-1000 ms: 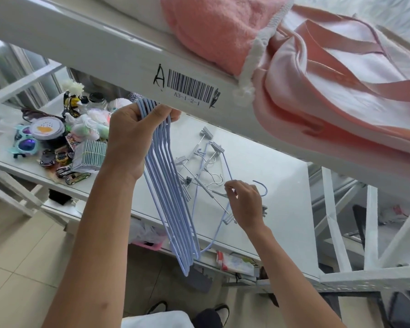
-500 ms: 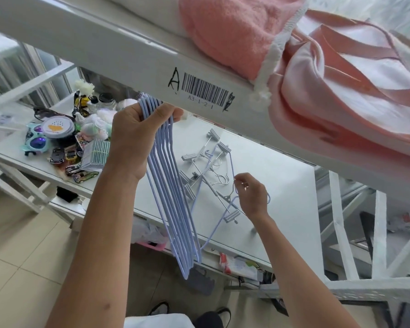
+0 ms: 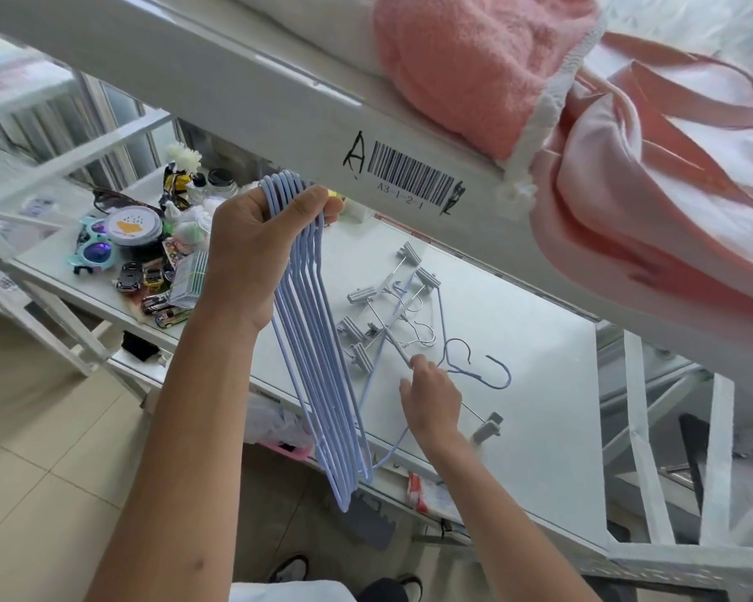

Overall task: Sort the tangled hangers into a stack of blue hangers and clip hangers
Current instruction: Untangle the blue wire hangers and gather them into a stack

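Head view. Left hand (image 3: 253, 258): closed around a bundle of thin pale-blue wire hangers (image 3: 318, 362), held upright above the white shelf top (image 3: 518, 384); exact count unclear. Right hand (image 3: 431, 399): fingers pinched on the tangle of grey-clipped metal clip hangers (image 3: 383, 315) and loose blue hangers (image 3: 474, 367) lying on the shelf; which wire is gripped is hidden. Small toys (image 3: 148, 275): far left, blurred.

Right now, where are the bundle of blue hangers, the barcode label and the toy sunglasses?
Bundle of blue hangers (image 3: 322, 384): head view, on the lower wires.
Barcode label (image 3: 409, 178): head view, middle of the bars.
Toy sunglasses (image 3: 94, 249): head view, purple lens.
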